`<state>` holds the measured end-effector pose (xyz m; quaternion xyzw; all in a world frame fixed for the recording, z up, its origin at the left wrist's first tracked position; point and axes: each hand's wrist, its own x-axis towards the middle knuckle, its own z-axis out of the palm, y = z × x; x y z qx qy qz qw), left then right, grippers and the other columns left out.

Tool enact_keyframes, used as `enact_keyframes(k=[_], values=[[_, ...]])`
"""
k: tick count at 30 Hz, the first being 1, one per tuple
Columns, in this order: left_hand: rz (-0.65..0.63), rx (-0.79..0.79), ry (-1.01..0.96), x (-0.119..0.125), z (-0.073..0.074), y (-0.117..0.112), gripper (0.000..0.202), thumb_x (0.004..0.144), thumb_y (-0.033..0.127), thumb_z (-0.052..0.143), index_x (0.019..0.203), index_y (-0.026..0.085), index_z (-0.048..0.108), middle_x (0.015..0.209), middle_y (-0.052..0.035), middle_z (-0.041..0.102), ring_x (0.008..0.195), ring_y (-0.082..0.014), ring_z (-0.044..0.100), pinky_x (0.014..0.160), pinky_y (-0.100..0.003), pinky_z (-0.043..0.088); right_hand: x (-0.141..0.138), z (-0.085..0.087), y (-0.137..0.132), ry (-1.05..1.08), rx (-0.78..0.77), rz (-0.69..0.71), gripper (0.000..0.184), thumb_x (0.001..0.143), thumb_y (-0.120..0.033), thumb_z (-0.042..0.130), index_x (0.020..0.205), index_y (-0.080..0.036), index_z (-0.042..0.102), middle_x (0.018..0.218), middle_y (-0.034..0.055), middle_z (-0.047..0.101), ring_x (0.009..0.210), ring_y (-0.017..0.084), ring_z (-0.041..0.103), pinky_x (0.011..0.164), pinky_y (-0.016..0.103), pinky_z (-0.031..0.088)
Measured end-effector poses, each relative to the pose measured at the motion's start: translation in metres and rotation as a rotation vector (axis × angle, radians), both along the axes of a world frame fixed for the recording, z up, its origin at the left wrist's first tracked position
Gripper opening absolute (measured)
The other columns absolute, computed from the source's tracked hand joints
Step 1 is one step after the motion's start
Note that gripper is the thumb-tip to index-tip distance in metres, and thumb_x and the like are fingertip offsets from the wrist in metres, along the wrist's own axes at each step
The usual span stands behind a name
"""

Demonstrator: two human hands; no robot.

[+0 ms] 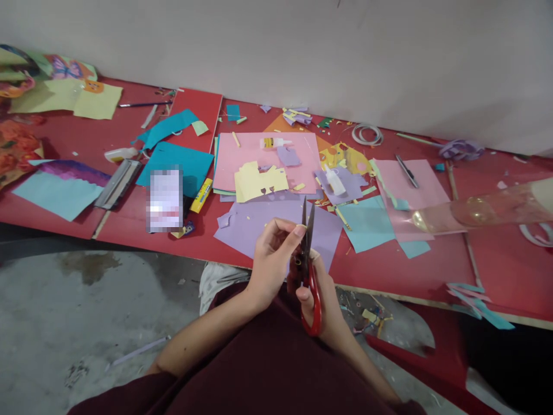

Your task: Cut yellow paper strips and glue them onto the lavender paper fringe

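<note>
My right hand (326,302) grips a pair of red-handled scissors (315,311) in front of my body, the dark blades pointing up and slightly apart. Close on their left, my left hand (273,259) is closed, thumb and forefinger pinched together beside the blades. What sits in that pinch is too small to make out. A dark reddish-brown piece (295,270) shows between my hands, below the pinch. Behind them a purple sheet (242,227) lies on the red table (194,239). Beyond it is a cut yellow paper (254,181) on a pink sheet (224,164).
Glue bottles (334,181) lie among paper scraps. A phone (165,200) and a grey metal bar-shaped thing (118,183) are on the left. To the right are a pen (406,171), blue paper (367,225) and a see-through bottle-like object (475,213). A wall (276,57) stands behind.
</note>
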<state>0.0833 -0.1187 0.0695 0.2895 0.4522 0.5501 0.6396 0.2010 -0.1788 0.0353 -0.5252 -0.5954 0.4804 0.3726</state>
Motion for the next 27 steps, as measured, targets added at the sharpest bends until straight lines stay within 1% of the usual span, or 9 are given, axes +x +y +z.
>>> enact_keyframes(k=[5,8,10,13,16,19,22,24,27], values=[[-0.075,0.058,0.019,-0.009,0.001,0.005,0.026,0.089,0.039,0.073,0.081,0.019,0.058,0.072,0.0037,0.057,0.064,-0.0088,0.055,0.063,-0.022,0.047,0.004,-0.008,-0.002,-0.017,-0.035,-0.009,0.078,0.085,-0.086,0.042,0.131,-0.023,0.048,0.08,0.0024,0.062,0.062,0.018,0.057,0.052,0.029,0.046],[-0.103,0.069,0.044,-0.013,0.003,0.007,0.027,0.087,0.04,0.075,0.082,0.019,0.059,0.074,0.0033,0.059,0.065,-0.009,0.058,0.063,-0.022,0.048,0.006,-0.011,-0.002,-0.04,-0.041,-0.012,0.079,0.083,-0.086,0.043,0.131,-0.023,0.049,0.079,0.0014,0.061,0.059,0.017,0.054,0.052,0.029,0.046],[-0.111,0.07,0.055,-0.016,0.002,0.009,0.029,0.086,0.042,0.076,0.081,0.018,0.06,0.075,0.0031,0.06,0.065,-0.0092,0.059,0.064,-0.022,0.049,0.007,-0.012,-0.001,-0.056,-0.036,-0.01,0.081,0.082,-0.087,0.043,0.13,-0.023,0.048,0.078,0.0015,0.061,0.058,0.016,0.054,0.051,0.028,0.046],[-0.105,0.08,0.061,-0.019,-0.001,0.012,0.026,0.084,0.04,0.078,0.083,0.018,0.063,0.079,0.002,0.063,0.067,-0.0091,0.061,0.066,-0.022,0.051,0.007,-0.011,0.001,-0.045,-0.032,-0.019,0.078,0.083,-0.086,0.044,0.128,-0.023,0.048,0.081,0.0025,0.063,0.058,0.016,0.057,0.049,0.027,0.046],[-0.103,0.088,0.078,-0.023,-0.005,0.014,0.021,0.084,0.037,0.077,0.085,0.018,0.067,0.083,0.0008,0.067,0.067,-0.0087,0.062,0.067,-0.022,0.052,0.006,-0.008,0.002,-0.019,-0.041,-0.032,0.072,0.086,-0.083,0.044,0.126,-0.024,0.048,0.08,0.0016,0.062,0.056,0.015,0.057,0.047,0.024,0.044],[-0.11,0.092,0.103,-0.028,-0.008,0.017,0.017,0.085,0.034,0.075,0.086,0.018,0.069,0.087,0.0001,0.069,0.067,-0.0082,0.063,0.067,-0.022,0.054,0.007,-0.005,0.003,-0.027,-0.041,-0.03,0.072,0.086,-0.083,0.044,0.126,-0.023,0.049,0.076,0.0,0.06,0.055,0.014,0.056,0.046,0.023,0.043],[-0.133,0.098,0.109,-0.032,-0.01,0.019,0.018,0.083,0.032,0.077,0.083,0.017,0.067,0.092,-0.0023,0.072,0.072,-0.0094,0.064,0.068,-0.023,0.055,0.009,-0.004,0.005,-0.025,-0.032,-0.018,0.075,0.085,-0.085,0.044,0.124,-0.022,0.052,0.076,-0.0002,0.059,0.055,0.014,0.055,0.046,0.024,0.043],[-0.152,0.107,0.114,-0.034,-0.01,0.019,0.018,0.082,0.03,0.078,0.081,0.016,0.066,0.09,-0.003,0.072,0.074,-0.0104,0.064,0.068,-0.023,0.056,0.011,-0.004,0.005,-0.031,-0.026,-0.009,0.075,0.084,-0.086,0.044,0.123,-0.022,0.052,0.077,0.0,0.059,0.055,0.014,0.055,0.048,0.025,0.043],[-0.178,0.108,0.145,-0.036,-0.01,0.019,0.015,0.082,0.026,0.078,0.082,0.016,0.067,0.081,-0.0011,0.07,0.073,-0.0106,0.063,0.068,-0.023,0.056,0.013,-0.004,0.005,-0.043,-0.035,-0.002,0.075,0.084,-0.086,0.044,0.124,-0.023,0.052,0.078,-0.0001,0.059,0.055,0.013,0.054,0.049,0.025,0.042]])
